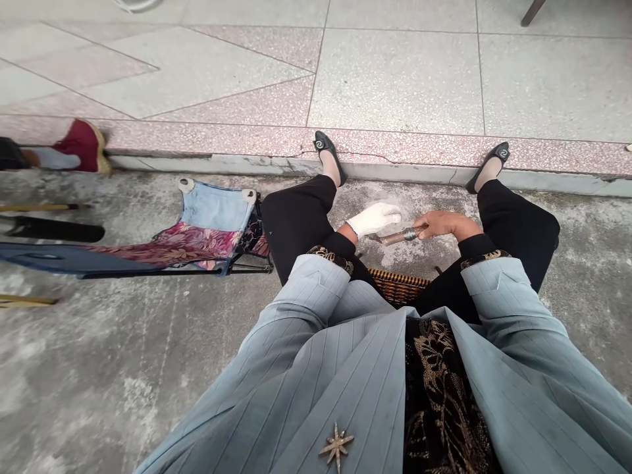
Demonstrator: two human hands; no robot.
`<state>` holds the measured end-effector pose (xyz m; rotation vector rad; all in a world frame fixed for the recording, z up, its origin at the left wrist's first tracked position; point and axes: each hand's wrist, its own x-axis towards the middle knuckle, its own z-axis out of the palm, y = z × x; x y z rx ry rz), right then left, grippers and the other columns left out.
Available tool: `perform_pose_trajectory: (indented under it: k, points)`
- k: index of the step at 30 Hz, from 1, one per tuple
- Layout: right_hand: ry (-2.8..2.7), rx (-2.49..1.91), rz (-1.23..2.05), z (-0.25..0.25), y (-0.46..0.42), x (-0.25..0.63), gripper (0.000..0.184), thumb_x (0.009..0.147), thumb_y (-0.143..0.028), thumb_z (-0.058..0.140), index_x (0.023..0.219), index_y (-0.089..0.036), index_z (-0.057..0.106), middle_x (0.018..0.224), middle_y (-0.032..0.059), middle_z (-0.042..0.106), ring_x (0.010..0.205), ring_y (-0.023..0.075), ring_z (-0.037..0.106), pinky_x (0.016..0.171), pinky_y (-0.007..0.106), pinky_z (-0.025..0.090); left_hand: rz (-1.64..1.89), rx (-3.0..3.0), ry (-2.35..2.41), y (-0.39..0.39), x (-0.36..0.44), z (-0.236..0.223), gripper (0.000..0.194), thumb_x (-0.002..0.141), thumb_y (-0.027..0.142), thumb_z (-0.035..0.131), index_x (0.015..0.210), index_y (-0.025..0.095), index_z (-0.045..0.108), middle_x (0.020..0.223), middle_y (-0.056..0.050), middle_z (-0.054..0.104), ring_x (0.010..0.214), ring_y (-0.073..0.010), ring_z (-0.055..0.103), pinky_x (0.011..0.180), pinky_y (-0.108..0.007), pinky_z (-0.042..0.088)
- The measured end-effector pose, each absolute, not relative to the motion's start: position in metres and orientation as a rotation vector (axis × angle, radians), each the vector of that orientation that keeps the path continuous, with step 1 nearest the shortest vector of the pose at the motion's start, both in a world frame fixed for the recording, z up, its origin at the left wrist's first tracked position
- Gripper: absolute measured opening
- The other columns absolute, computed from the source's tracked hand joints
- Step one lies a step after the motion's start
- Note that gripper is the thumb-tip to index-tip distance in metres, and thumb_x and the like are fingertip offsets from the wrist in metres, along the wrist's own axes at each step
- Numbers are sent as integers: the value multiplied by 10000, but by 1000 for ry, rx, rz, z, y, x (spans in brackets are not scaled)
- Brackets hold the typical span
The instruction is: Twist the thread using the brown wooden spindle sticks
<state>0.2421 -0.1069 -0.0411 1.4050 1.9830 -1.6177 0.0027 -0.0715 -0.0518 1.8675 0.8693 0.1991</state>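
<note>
A slim, brown, stick-shaped tool point(394, 238) with a silvery, ridged band point(409, 234) around it, like coiled wire, lies nearly level and tilts slightly. One end is gripped in the bare right hand point(441, 225), which covers it. The other, a darker, irregular end, reaches just beside the white-gloved left hand point(376, 218); whether they touch is unclear. Its material cannot be told.

Even, bright light leaves soft shadows, while the left edge looks blurred.
</note>
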Motion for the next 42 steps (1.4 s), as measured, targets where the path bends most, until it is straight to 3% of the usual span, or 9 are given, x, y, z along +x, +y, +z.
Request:
perform_pose_trajectory:
  k: [4,9,14,19,26,29,32,36,42]
  points:
    - [1972,1347,-2174,-28,-108,247,495,716,-380,761,1157,-161,715,773,0,640,679,131,532,674,268,432,318,1605,894,-68,1,-52,264,846,362,585,875,111,662,761,-36,633,660,-123,531,655,-246,448]
    - [2059,1995,-2664,-23,-107,249,471,680,-501,789,992,-177,647,796,6,587,666,127,496,646,275,441,360,1461,831,-69,-1,-52,292,928,384,514,836,126,617,571,33,437,497,-71,381,514,-205,369]
    - [1900,2417,-2549,-34,-104,247,515,634,-610,774,867,-208,553,780,14,546,659,139,474,616,286,453,302,1454,755,-75,3,-52,259,879,379,585,794,135,607,561,38,436,482,-59,362,479,-196,282]
    - [1752,2445,-2581,-37,-104,243,462,622,-536,803,808,-193,556,747,10,541,635,125,473,587,268,426,293,1488,716,-77,5,-51,273,844,408,612,825,136,609,577,39,463,493,-67,374,502,-214,295]
    - [1889,2572,-1906,-49,-101,242,252,809,-365,657,937,-148,652,736,27,593,620,141,508,616,283,439,208,1730,700,-74,3,-61,383,856,484,550,861,118,664,693,-5,581,603,-102,478,618,-238,388]
    - [2088,2466,-1310,-60,-99,244,283,816,-331,642,1024,-152,713,806,49,662,714,191,581,686,303,444,150,1866,724,-73,3,-59,423,855,489,540,948,108,697,864,-50,675,786,-160,580,775,-276,441]
    - [2203,2194,-1061,-68,-99,245,324,811,-322,657,1095,-193,743,929,69,720,827,240,623,733,313,440,98,1970,766,-71,1,-55,427,853,463,536,997,103,713,959,-69,702,889,-195,604,847,-288,440]
    - [2187,1736,-1319,-68,-102,246,337,766,-277,697,1091,-240,777,926,37,745,818,223,632,718,292,432,71,1999,741,-67,-3,-54,373,873,423,501,889,120,717,839,-47,691,783,-172,594,783,-271,441]
    - [2075,1468,-2214,-36,-108,246,477,712,-366,772,1152,-183,745,795,8,686,690,148,565,674,280,445,335,1616,798,-66,-1,-60,312,860,415,589,886,111,651,742,-36,630,643,-120,533,657,-256,442]
